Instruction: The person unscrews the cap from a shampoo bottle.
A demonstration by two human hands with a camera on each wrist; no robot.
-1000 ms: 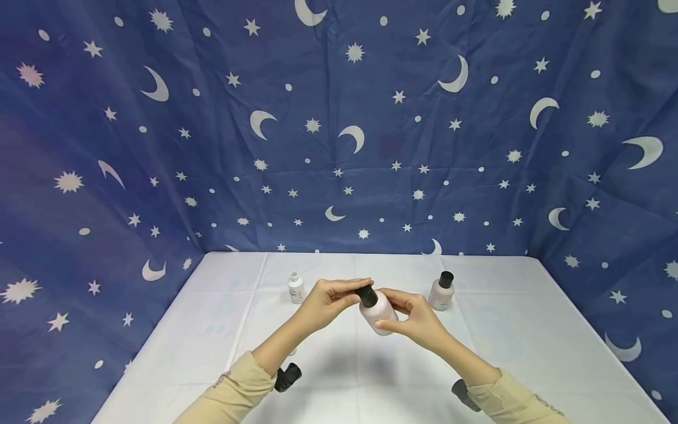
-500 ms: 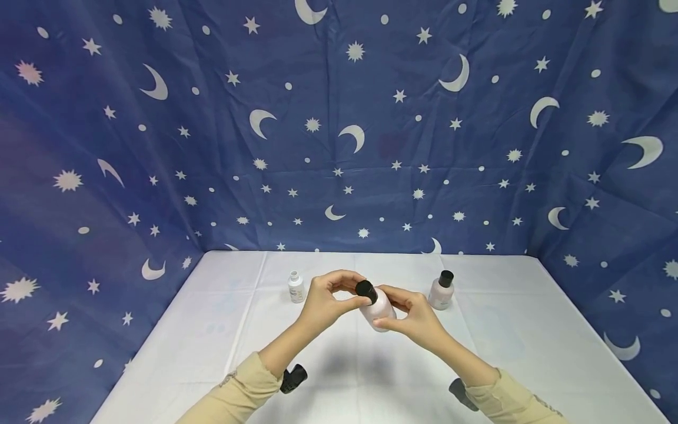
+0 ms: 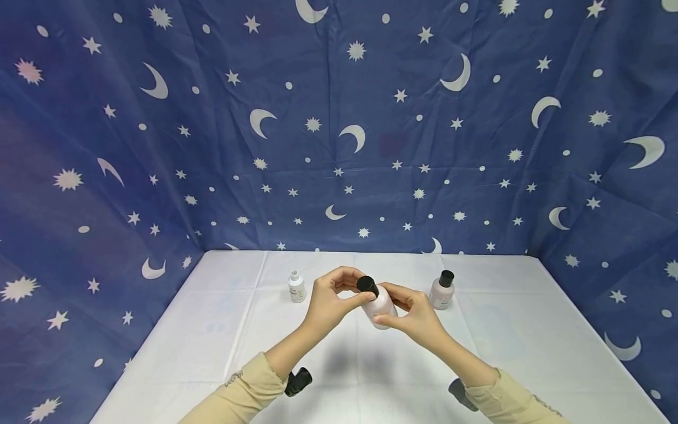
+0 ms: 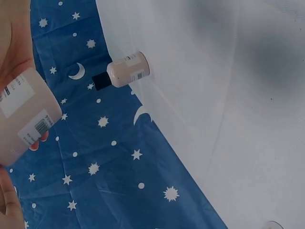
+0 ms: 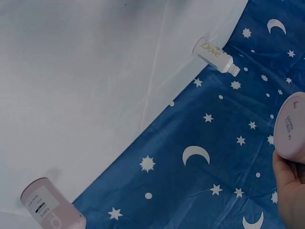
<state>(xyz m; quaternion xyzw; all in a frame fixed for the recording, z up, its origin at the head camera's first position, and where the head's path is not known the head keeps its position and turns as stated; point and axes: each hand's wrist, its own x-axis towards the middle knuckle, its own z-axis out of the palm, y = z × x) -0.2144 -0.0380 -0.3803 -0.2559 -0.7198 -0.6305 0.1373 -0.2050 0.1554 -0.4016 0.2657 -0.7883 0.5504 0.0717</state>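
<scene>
A pale pink bottle with a black cap is held tilted above the table, its cap toward the upper left in the head view. My right hand grips the body, thumb at the front and fingers behind. At the cap, my left hand pinches with the thumb on the near side and fingers curled round the far side. In the left wrist view, barcode labels show on the bottle. Its printed base faces the camera in the right wrist view.
A second pink bottle with a black cap stands at the back right. Back left is a small white Dove bottle, its threaded neck uncovered. A white cloth covers the table, and a blue star-and-moon curtain rises behind.
Left fingers have shifted from lying over the cap's top to pinching its sides. The bottle has risen slightly. A small white object by the left forearm is now hidden.
</scene>
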